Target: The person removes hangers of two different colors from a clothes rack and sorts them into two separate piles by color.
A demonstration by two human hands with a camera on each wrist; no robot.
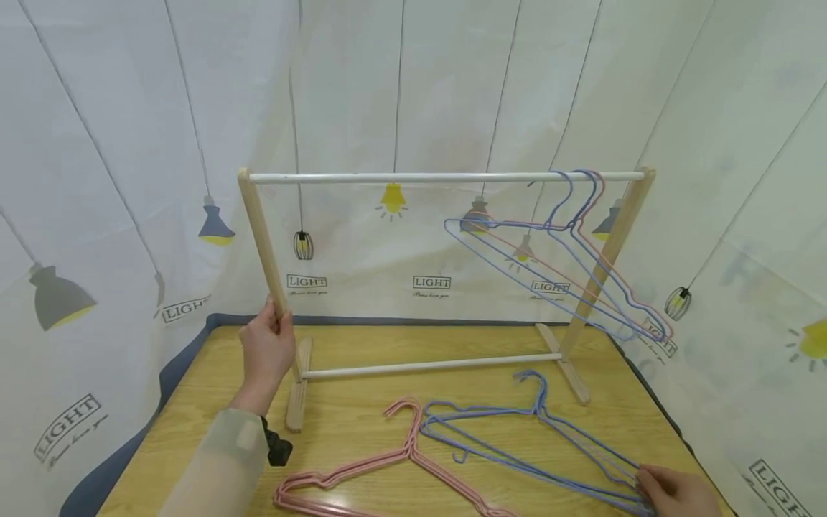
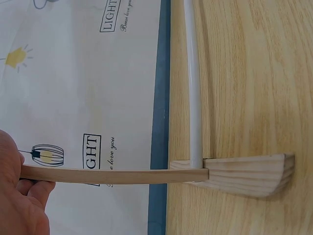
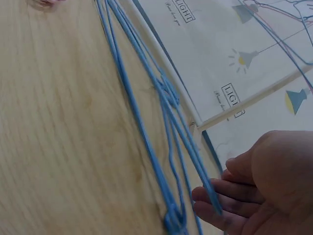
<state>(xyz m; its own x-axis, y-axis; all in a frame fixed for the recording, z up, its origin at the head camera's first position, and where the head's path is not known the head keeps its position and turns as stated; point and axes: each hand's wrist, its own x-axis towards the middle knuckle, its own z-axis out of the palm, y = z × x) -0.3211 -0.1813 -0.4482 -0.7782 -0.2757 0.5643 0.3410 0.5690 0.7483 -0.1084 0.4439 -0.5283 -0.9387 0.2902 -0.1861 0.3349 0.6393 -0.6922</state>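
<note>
I am watching the left hand (image 1: 268, 345) gripping the left upright (image 1: 263, 244) of the wooden rack (image 1: 446, 177), fingers curled around the post low down, near its foot. The right hand (image 1: 675, 492) is reaching at the near right corner of the counter (image 1: 362, 431), fingers loosely extended and touching the shoulder end of the blue hangers (image 1: 530, 449); I cannot tell whether it is pinching them. Those hangers are lying flat, long axis running from the right hand away to the left, hooks pointing toward the rack. The right hand is much nearer. A pink hanger (image 1: 381, 467) is lying just left of them. About 3 hangers (image 1: 568, 258) are hanging on the rail's right end.
</note>
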